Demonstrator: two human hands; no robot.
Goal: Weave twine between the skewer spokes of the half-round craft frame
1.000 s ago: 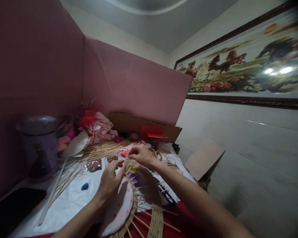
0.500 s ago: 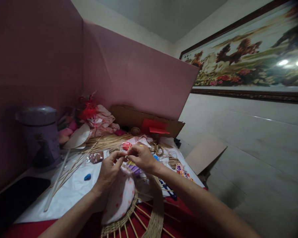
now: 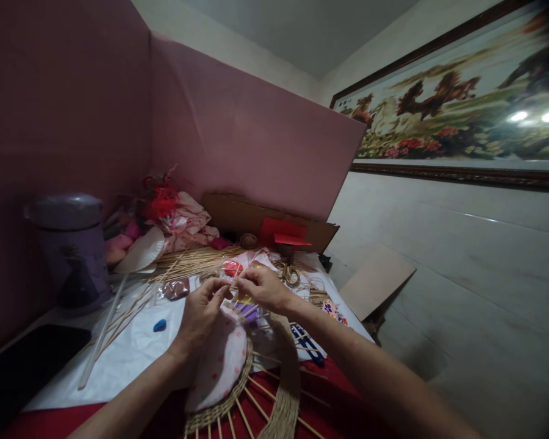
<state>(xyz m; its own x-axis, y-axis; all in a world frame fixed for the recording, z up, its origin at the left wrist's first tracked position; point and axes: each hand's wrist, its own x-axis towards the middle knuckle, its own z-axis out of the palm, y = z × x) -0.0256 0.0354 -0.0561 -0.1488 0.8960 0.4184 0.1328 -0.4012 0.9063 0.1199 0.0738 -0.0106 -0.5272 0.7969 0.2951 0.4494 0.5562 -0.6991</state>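
Note:
A woven piece (image 3: 242,372) with a fabric centre dotted in red and thin sticks fanning outward lies at the near edge. Over its far end, my left hand (image 3: 204,308) is closed in a pinch, and what it grips is too small to name. Just right of it my right hand (image 3: 263,288) also pinches, its fingertips beside the left ones; anything between them is too small to make out. A flat band of tan cord (image 3: 287,378) crosses the sticks below my right forearm.
Thin sticks (image 3: 194,263), a purple container (image 3: 73,256), a white fan (image 3: 141,251) and a black flat object (image 3: 36,360) are on the left. Blue-handled scissors (image 3: 308,346) lie right of the cord. A blue lump (image 3: 160,325) rests on white cloth (image 3: 137,341). Cardboard (image 3: 219,213) stands behind.
My right hand has shifted slightly right, leaving a small gap between the fingertips of both hands. More of the blue scissors shows beside the cord band.

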